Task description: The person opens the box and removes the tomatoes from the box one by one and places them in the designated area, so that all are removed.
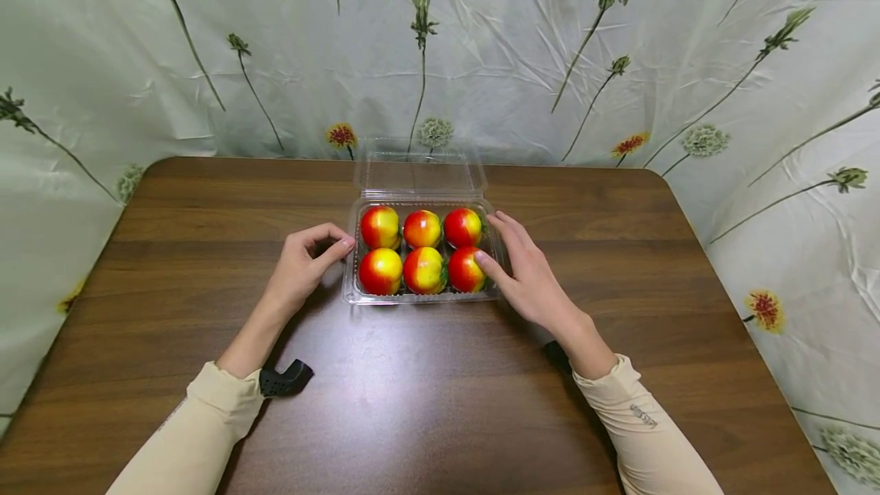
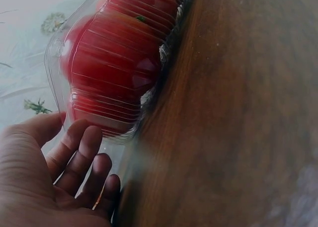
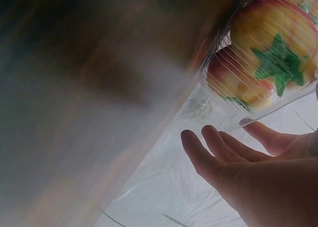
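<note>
A clear plastic clamshell box [image 1: 419, 299] sits mid-table with its lid [image 1: 419, 170] standing open at the back. Inside lie several red-and-yellow fruits [image 1: 422, 270] in two rows. My left hand [image 1: 309, 258] rests on the table at the box's left side, fingers loosely curled, a fingertip at the left rim. My right hand [image 1: 525, 270] lies along the right wall with straight fingers, its thumb touching the front right fruit [image 1: 466, 269]. The left wrist view shows the box [image 2: 114, 63] just beyond relaxed fingers [image 2: 79, 157]. In the right wrist view the box [image 3: 258, 68] is close above the spread fingers [image 3: 218, 147].
The brown wooden table [image 1: 426, 403] has rounded far corners. A floral cloth [image 1: 619, 59] hangs behind it and drapes down both sides. A black strap piece [image 1: 285, 380] shows at my left wrist.
</note>
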A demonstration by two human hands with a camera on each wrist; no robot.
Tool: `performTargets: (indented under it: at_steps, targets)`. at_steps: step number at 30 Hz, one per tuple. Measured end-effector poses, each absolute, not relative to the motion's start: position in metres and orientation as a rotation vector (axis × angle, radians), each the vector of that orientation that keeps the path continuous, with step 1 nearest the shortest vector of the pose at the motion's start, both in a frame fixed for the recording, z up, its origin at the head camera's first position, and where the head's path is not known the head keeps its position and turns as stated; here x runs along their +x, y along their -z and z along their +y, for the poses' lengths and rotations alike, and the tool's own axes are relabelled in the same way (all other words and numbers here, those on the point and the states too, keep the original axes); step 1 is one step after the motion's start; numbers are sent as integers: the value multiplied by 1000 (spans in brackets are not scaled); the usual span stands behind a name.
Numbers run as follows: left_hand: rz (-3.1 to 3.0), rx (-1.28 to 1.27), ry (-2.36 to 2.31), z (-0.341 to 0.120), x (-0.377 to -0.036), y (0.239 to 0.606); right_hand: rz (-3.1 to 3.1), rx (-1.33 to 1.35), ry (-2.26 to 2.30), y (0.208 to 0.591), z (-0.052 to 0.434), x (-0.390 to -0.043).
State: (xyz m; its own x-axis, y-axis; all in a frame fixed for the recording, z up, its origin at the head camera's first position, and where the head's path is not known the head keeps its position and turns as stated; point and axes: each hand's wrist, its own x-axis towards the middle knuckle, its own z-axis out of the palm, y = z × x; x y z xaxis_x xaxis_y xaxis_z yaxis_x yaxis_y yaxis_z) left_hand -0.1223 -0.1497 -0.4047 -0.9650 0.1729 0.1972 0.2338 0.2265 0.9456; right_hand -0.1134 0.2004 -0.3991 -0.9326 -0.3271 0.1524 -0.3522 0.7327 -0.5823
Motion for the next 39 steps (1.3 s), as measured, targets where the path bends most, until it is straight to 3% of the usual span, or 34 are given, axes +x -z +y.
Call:
performTargets:
  at_steps: [11, 23, 39]
  targets:
    - [-2380, -407, 1937, -158, -136, 437, -2740, 593, -1009, 398, 196, -111]
    - [-2393, -424, 1931, -151, -124, 409, -2572, 697, -989, 399, 192, -110]
    - [-2391, -431, 1926, -151, -123, 409, -2553, 799, -944, 400, 189, -110]
